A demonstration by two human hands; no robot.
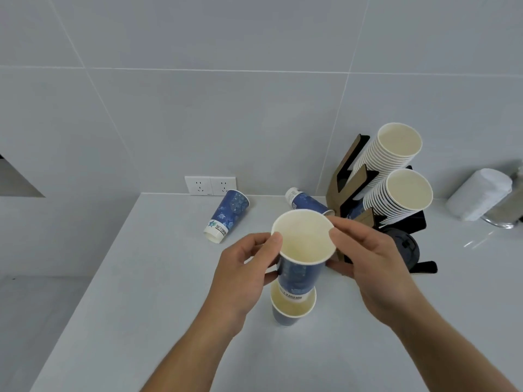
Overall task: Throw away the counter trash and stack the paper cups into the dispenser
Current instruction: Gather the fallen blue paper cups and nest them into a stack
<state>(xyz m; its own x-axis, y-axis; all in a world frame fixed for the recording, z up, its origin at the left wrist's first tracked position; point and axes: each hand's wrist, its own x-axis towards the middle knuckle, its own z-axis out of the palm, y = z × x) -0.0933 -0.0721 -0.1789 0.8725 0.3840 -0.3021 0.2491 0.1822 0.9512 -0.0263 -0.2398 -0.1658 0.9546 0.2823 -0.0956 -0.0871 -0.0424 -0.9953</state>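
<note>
Both hands, left hand (pixel 243 267) and right hand (pixel 373 261), pinch a blue cup (pixel 301 250) upright, its base inside another cup (pixel 291 311) on the surface (pixel 141 306).

We are seeing our right hand (pixel 376 267) covering the dispenser's (pixel 343 182) base, the held cup (pixel 301 258) hiding the lower cup's (pixel 291 309) inside, and the frame edge cropping a blurred white roll (pixel 478 193).

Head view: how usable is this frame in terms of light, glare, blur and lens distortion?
Head view: soft, even light with faint shadows; tile lines bow from wide-angle distortion; a glare streak lies on the counter at right; the wrapped white object there is blurred; the held cup and both hands are fairly sharp.
</note>
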